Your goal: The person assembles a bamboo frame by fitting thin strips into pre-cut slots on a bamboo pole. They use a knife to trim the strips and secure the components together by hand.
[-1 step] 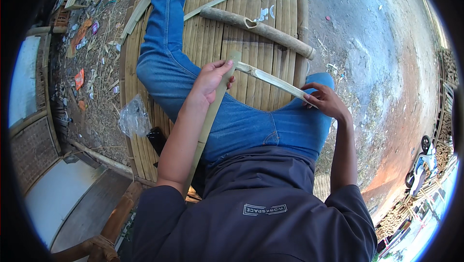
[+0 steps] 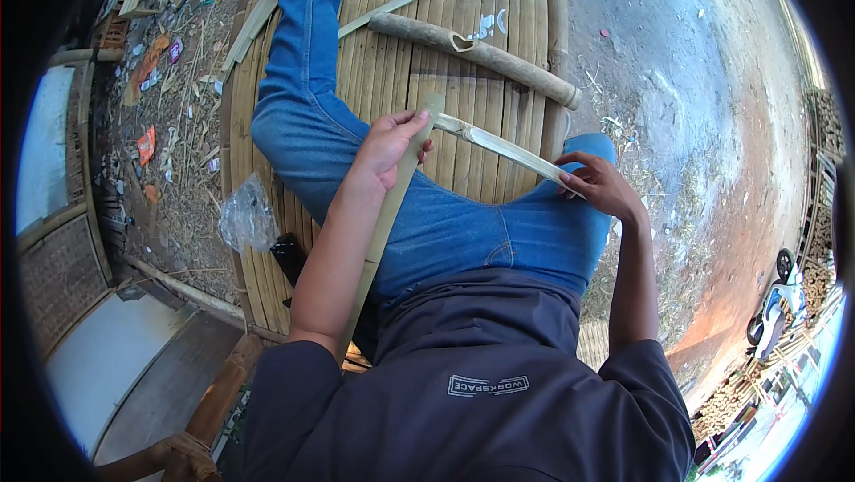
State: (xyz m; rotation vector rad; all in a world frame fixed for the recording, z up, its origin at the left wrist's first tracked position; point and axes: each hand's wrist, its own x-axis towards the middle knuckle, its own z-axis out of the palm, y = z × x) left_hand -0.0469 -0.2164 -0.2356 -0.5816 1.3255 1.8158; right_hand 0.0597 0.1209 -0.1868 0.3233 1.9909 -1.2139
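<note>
A slatted bamboo bench (image 2: 521,1) stretches toward twelve o'clock, with daylit bare ground (image 2: 677,108) at two o'clock. Litter (image 2: 147,145) lies at ten o'clock, a woven wall panel (image 2: 67,268) at nine, and a parked motorbike (image 2: 779,304) between three and four.

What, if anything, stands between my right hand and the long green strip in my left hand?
Only the shorter pale strip spans that gap: your right hand holds one end, and the other lies beside the long green strip at your left hand. Nothing else visible blocks the way.
</note>
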